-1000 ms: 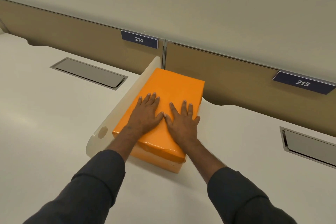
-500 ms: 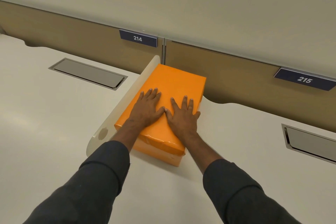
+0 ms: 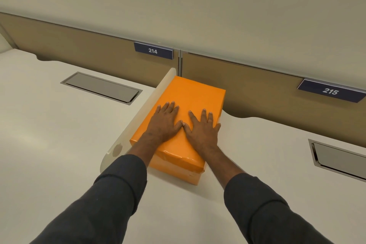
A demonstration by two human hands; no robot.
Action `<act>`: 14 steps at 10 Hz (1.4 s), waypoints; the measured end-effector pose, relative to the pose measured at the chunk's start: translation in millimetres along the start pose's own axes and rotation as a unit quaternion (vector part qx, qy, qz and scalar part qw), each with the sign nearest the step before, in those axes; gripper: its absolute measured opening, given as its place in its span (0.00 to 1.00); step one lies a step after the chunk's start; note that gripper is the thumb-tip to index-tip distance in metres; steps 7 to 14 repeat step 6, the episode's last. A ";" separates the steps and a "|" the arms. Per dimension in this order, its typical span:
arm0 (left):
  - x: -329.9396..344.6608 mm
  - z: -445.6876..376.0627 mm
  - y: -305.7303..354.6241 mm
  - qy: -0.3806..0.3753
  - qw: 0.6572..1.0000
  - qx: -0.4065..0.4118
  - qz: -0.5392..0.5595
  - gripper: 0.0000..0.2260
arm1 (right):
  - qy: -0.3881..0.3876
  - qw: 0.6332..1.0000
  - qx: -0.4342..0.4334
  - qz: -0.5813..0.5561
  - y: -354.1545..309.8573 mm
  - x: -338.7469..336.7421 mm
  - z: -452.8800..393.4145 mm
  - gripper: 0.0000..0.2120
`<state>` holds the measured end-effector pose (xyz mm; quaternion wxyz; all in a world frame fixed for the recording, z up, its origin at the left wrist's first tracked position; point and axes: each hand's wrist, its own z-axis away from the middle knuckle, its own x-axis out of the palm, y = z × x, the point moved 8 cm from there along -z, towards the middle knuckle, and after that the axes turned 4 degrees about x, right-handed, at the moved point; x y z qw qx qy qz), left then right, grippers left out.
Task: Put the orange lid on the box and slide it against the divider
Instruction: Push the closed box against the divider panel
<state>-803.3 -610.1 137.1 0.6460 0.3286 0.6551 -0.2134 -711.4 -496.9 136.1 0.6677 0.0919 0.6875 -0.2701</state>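
Both hands, left hand and right hand, press flat and open-palmed on the orange lid, which is seated on the box alongside the divider; the slide looks complete, so next comes release

My left hand and right hand cover the middle of the lid. The lid hides the box except its near side. The hatch at the desk's right edge is cut off.
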 end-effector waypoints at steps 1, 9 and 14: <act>-4.0 0.1 3.3 -0.002 1.000 0.001 -0.016 0.31 | 0.002 1.000 -0.007 0.008 2.0 -6.8 0.0 0.35; -76.1 6.2 80.9 0.100 0.994 0.036 -0.008 0.29 | 0.115 0.992 -0.041 0.020 46.8 -104.9 22.4 0.40; -76.1 6.2 80.9 0.100 0.994 0.036 -0.008 0.29 | 0.115 0.992 -0.041 0.020 46.8 -104.9 22.4 0.40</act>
